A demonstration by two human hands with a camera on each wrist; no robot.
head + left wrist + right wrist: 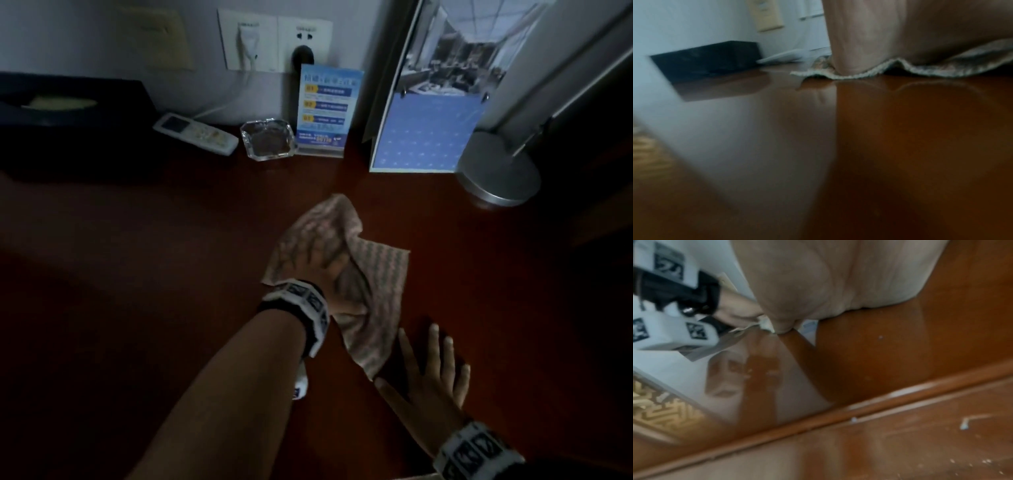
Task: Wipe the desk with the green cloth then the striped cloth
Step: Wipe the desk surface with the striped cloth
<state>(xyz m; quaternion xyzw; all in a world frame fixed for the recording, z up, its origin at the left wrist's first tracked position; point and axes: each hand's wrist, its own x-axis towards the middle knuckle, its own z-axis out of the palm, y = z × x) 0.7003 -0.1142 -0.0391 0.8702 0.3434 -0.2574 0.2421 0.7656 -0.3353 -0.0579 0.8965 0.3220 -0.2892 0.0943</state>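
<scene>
Dark desk (137, 274), left half bare; blue sign (325, 113) text unreadable. Left hand (329, 274) presses striped cloth (376, 291), finger state untellable; right hand (428, 380) fingers spread flat near the front edge.

Left hand (329, 270) pressed on striped cloth (373, 284), desk (154, 274) centre; right hand (428, 373) flat at five o'clock; ashtray (268, 138) at twelve.

Most of the left hand (329, 274) is buried under the striped cloth (373, 284), so its fingers can't be read. The black tissue box (68, 113) runs off the head view's left edge. The desk lamp (500, 171) shows only its base and stem. Print on the blue sign (325, 109) is too small to read. Both wrist views are smeared with blur.
</scene>
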